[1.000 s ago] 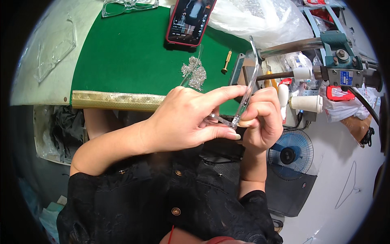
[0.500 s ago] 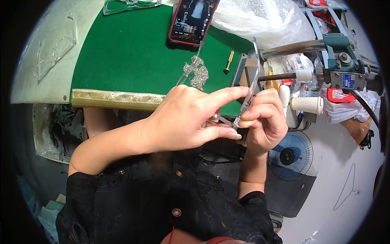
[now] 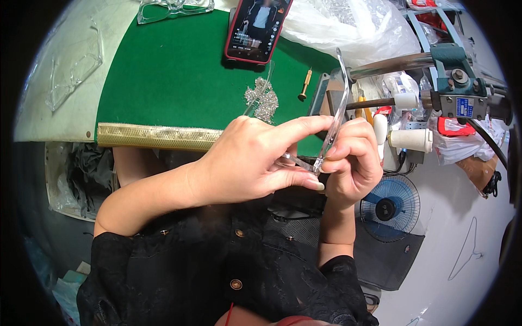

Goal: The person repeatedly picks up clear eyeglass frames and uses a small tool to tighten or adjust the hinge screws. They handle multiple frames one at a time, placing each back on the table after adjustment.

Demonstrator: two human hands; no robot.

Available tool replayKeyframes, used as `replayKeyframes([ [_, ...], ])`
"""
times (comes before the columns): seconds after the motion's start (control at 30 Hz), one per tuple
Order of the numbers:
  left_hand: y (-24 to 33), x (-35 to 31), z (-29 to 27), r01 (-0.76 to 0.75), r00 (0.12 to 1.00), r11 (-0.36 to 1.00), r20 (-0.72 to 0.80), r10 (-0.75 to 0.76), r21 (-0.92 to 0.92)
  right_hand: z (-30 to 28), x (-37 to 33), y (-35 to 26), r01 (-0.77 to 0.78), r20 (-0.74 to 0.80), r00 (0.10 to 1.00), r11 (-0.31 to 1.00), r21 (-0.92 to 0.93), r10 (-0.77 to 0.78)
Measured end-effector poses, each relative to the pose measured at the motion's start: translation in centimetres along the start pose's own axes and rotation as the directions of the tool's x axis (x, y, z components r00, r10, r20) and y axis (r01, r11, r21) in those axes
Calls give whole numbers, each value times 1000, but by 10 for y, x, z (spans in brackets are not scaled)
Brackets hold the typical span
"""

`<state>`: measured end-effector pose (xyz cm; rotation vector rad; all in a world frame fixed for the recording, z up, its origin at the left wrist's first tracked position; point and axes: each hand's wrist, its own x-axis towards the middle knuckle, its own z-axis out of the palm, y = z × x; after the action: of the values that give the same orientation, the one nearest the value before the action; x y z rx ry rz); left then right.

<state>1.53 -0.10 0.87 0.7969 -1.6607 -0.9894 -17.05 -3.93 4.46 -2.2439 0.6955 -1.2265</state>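
A clear plastic eyeglasses frame is held between my hands above the front edge of the green mat, its temple arms pointing away from me. My left hand is closed on the front of the frame, thumb below and index finger stretched to the right temple. With fingers curled, my right hand pinches the frame at the hinge; whether a tiny part is also between those fingertips cannot be seen. Just beyond, a heap of small silvery screws lies on the mat, partly behind the other temple.
A small brass screwdriver lies right of the screws. Behind stands a phone in a red case. Other clear frames lie at the far left. A metal bench machine and a white cup are at the right, a fan below.
The eyeglasses frame has tilted very slightly in my hands, and its right temple tip has shifted a little left. Both hands keep nearly the same grip. The phone's picture has changed.
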Motion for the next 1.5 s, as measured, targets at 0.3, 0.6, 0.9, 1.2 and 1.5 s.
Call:
replayKeyframes([
  [0.3, 3, 1, 2, 122, 992, 931, 20, -123, -343, 4, -2, -7, 208, -50, 971, 928, -310, -234],
  [0.6, 5, 1, -1, 186, 982, 904, 59, -177, -386, 0, -7, -4, 301, 42, 948, 840, -451, -317],
  [0.9, 5, 4, -1, 192, 981, 904, 70, -179, -383, 1, -6, -5, 284, 37, 951, 819, -498, -308],
  [1.2, 9, 6, -4, 246, 969, 869, 102, -224, -429, -1, -4, -4, 324, 60, 938, 797, -510, -343],
  [1.5, 7, 6, -3, 256, 967, 864, 98, -237, -435, -2, -2, -1, 330, 55, 931, 770, -546, -360],
])
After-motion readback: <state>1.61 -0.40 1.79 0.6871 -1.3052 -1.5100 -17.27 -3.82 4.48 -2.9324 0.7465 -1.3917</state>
